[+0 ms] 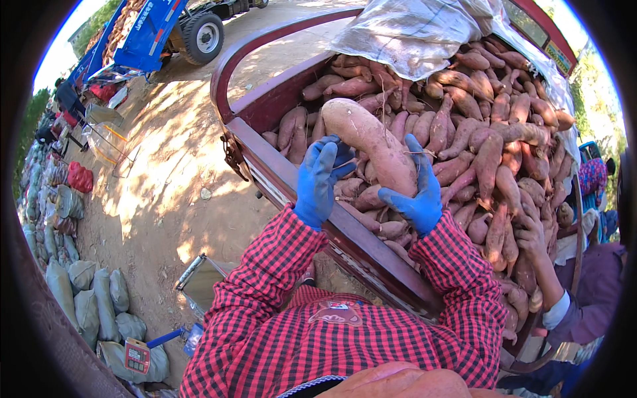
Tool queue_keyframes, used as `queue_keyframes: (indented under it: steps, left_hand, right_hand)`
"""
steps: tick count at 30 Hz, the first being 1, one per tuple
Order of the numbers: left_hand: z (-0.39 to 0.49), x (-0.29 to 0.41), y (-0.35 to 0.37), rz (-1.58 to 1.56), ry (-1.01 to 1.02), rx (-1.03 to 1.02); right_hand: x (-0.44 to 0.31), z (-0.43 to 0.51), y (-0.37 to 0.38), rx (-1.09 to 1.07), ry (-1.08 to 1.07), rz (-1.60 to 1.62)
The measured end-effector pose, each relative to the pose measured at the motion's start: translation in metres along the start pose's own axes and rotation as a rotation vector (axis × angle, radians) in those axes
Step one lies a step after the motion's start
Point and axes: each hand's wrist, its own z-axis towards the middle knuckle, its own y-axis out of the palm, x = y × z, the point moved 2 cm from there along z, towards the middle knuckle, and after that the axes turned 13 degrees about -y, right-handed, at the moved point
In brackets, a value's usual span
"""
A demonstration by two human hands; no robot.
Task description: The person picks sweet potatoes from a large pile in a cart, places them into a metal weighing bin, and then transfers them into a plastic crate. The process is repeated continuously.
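A large, curved sweet potato [371, 142] lies between my two hands, above the heap of sweet potatoes [458, 134] in the truck bed. My right hand [418, 194], in a blue glove, holds its lower end between thumb and fingers. My left hand [323, 179], also blue-gloved, is beside the upper part with its fingers bent; whether it touches the sweet potato cannot be told. Both hands are over the near side of the truck bed, left hand close to the dark red side wall [338, 224].
A co-worker's bare hand [532, 234] reaches into the heap from the right. White plastic sheeting [403, 35] covers the far end. On the ground at left are filled sacks [89, 308], a scale display [137, 355] and a metal-framed stand [199, 283]. A blue truck [149, 35] stands beyond.
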Motion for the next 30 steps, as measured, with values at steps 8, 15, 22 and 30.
queue_keyframes:
  steps: [8, 15, 22, 30]
  left_hand:
    - [-0.048, -0.056, 0.075, -0.487, -0.406, -0.264]
    - [-0.083, -0.068, 0.112, -0.620, -0.308, -0.485]
    - [-0.110, -0.086, 0.105, -0.644, -0.154, -0.530]
    - [-0.129, -0.067, 0.105, -0.597, -0.345, -0.400]
  right_hand:
    - [-0.055, -0.084, -0.031, 0.057, -0.137, -0.332]
    - [-0.082, -0.088, -0.030, -0.044, -0.322, -0.604]
    - [-0.107, -0.083, 0.002, 0.060, -0.704, -0.569]
    - [-0.135, -0.105, 0.016, -0.201, -0.480, -0.085]
